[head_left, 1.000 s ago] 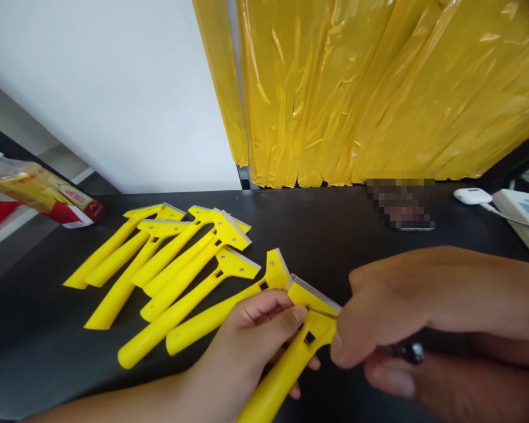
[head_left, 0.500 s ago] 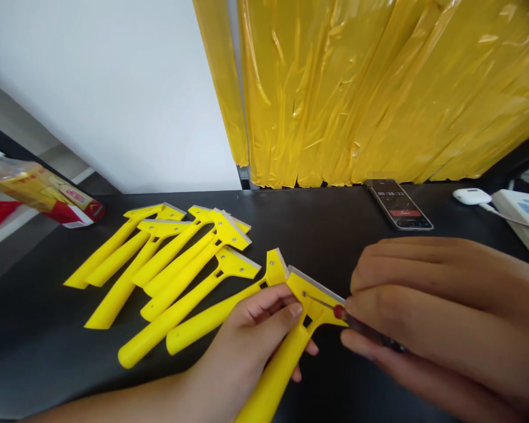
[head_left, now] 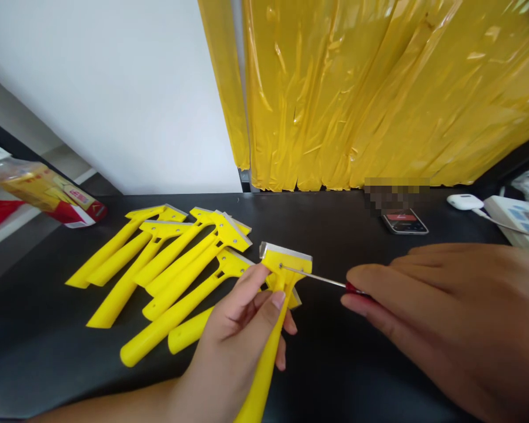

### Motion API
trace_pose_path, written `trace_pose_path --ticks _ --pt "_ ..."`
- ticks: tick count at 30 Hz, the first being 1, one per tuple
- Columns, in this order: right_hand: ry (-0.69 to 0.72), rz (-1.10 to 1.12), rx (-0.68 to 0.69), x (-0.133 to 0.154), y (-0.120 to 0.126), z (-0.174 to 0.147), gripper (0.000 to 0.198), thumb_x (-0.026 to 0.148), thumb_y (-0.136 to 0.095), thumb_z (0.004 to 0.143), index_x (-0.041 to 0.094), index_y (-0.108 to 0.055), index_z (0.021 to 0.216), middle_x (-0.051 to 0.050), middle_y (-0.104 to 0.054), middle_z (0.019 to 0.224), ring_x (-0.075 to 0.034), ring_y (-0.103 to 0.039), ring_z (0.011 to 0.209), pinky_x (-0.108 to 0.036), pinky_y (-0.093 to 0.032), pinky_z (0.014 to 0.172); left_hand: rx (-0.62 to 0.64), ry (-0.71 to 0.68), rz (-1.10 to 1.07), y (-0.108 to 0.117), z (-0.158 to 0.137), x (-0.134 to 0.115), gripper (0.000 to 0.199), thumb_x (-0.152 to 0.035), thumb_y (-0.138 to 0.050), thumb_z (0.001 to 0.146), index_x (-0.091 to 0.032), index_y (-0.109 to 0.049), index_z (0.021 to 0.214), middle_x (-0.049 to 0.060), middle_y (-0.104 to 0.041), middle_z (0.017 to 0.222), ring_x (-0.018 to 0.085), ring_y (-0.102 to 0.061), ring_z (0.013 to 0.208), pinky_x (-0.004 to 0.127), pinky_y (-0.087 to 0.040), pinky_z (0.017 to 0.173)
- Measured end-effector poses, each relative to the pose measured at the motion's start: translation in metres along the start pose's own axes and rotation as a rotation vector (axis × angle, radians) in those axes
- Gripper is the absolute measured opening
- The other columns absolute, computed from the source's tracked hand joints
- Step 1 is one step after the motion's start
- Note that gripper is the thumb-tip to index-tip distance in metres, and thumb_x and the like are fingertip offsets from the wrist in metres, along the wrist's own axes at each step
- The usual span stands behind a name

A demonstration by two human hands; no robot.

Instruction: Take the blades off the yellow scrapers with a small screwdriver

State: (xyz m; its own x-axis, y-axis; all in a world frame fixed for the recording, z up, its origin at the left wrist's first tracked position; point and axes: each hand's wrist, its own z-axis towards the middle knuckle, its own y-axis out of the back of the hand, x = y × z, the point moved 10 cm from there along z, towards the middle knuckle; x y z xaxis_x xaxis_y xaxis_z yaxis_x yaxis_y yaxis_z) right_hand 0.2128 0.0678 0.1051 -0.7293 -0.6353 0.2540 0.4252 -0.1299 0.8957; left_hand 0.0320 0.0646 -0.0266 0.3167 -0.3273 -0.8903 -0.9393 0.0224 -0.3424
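Observation:
My left hand (head_left: 242, 335) is closed around the neck of a yellow scraper (head_left: 264, 364), its bladed head raised above the table and its handle pointing down toward me. Between the thumb and fingers of my right hand (head_left: 436, 323) is a screwdriver (head_left: 326, 280) with a red handle and thin metal shaft. The shaft's tip touches the left screw on the scraper's head. Several more yellow scrapers (head_left: 176, 329) lie in a loose, overlapping group left of my hands, blades facing away. My left hand hides part of the nearest one.
A phone (head_left: 405, 222) lies at the back right, partly pixelated. Right of it are a white charger (head_left: 465, 202) with a cable and a power strip (head_left: 515, 214). A plastic bottle (head_left: 48, 191) lies at the left. Yellow film (head_left: 357, 100) hangs behind the black table (head_left: 335, 364).
The held scraper has turned more upright and its head has shifted left. My right hand has moved slightly down and right, showing more of the screwdriver's shaft.

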Motion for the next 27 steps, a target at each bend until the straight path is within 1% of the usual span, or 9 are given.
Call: trace_pose_path --ticks 2,5,10,14,16,20,22,24,27 --pt "-0.035 -0.015 0.041 0.001 -0.005 0.008 0.033 0.044 -0.053 0.109 0.028 -0.066 0.083 0.003 -0.061 0.059 -0.016 -0.050 0.045 -0.038 -0.024 0.050 -0.012 -0.061 0.029 0.001 0.001 -0.009 0.022 -0.039 -0.081 0.096 -0.021 -0.072 0.105 -0.002 -0.069 0.075 0.009 -0.060 0.050 0.018 -0.051 0.047" --pt "-0.213 0.196 0.183 -0.014 -0.020 0.018 0.050 0.055 -0.043 0.112 0.026 -0.057 0.074 0.004 -0.056 0.056 -0.012 -0.051 0.047 -0.030 -0.031 0.043 -0.022 -0.142 0.061 0.003 0.003 -0.018 0.017 -0.037 -0.079 0.097 -0.022 -0.073 0.104 -0.002 -0.067 0.080 0.009 -0.062 0.052 0.020 -0.054 0.047" --pt "-0.463 0.561 0.276 -0.031 -0.042 0.021 0.054 0.066 -0.043 0.108 0.025 -0.064 0.081 0.004 -0.049 0.054 -0.013 -0.048 0.049 -0.026 -0.038 0.048 -0.101 -0.227 0.081 0.010 0.006 -0.027 0.027 -0.036 -0.081 0.094 -0.023 -0.072 0.116 -0.001 -0.066 0.085 0.012 -0.064 0.058 0.022 -0.055 0.047" --pt "-0.481 0.630 0.283 -0.034 -0.045 0.010 0.052 0.069 -0.053 0.103 0.024 -0.070 0.084 0.003 -0.050 0.060 -0.013 -0.046 0.053 -0.026 -0.035 0.048 -0.114 -0.153 0.074 0.009 0.007 -0.030 0.041 -0.038 -0.083 0.092 -0.020 -0.065 0.124 -0.003 -0.065 0.076 0.009 -0.056 0.050 0.021 -0.051 0.046" --pt "-0.464 0.655 0.229 -0.042 -0.038 0.005 0.046 0.066 -0.059 0.103 0.025 -0.072 0.088 0.003 -0.054 0.063 -0.012 -0.046 0.053 -0.027 -0.034 0.048 -0.097 -0.132 0.080 0.007 0.009 -0.033 0.042 -0.036 -0.084 0.092 -0.019 -0.063 0.124 -0.005 -0.065 0.071 0.008 -0.055 0.049 0.019 -0.048 0.046" --pt "-0.483 0.874 -0.171 -0.086 -0.014 0.003 0.025 0.052 -0.068 0.103 0.027 -0.071 0.105 0.001 -0.069 0.074 -0.016 -0.062 0.068 -0.030 -0.049 0.070 -0.037 -0.135 0.093 0.005 0.016 -0.037 0.028 -0.029 -0.081 0.094 -0.020 -0.064 0.114 -0.005 -0.069 0.070 0.008 -0.060 0.050 0.018 -0.049 0.053" --pt "-0.517 0.959 -0.172 -0.104 -0.030 0.006 0.025 0.049 -0.074 0.098 0.027 -0.064 0.106 -0.002 -0.078 0.095 -0.018 -0.068 0.081 -0.031 -0.053 0.079 -0.002 -0.151 0.090 0.002 0.018 -0.036 0.023 -0.028 -0.080 0.095 -0.020 -0.065 0.111 -0.003 -0.071 0.071 0.010 -0.064 0.055 0.020 -0.054 0.059" --pt "-0.574 0.919 -0.058 -0.117 -0.058 0.009 0.030 0.053 -0.071 0.095 0.026 -0.058 0.100 -0.003 -0.079 0.102 -0.018 -0.068 0.083 -0.033 -0.055 0.080 0.021 -0.152 0.093 0.000 0.018 -0.034 0.020 -0.028 -0.080 0.095 -0.019 -0.067 0.107 -0.003 -0.071 0.071 0.011 -0.067 0.060 0.021 -0.058 0.061" --pt "-0.647 0.812 0.033 -0.130 -0.095 0.006 0.036 0.055 -0.071 0.093 0.025 -0.055 0.085 0.003 -0.063 0.071 -0.015 -0.054 0.061 -0.029 -0.044 0.058 0.041 -0.099 0.097 -0.004 0.015 -0.024 0.021 -0.031 -0.082 0.094 -0.020 -0.068 0.106 -0.002 -0.071 0.087 0.011 -0.068 0.059 0.021 -0.057 0.052"
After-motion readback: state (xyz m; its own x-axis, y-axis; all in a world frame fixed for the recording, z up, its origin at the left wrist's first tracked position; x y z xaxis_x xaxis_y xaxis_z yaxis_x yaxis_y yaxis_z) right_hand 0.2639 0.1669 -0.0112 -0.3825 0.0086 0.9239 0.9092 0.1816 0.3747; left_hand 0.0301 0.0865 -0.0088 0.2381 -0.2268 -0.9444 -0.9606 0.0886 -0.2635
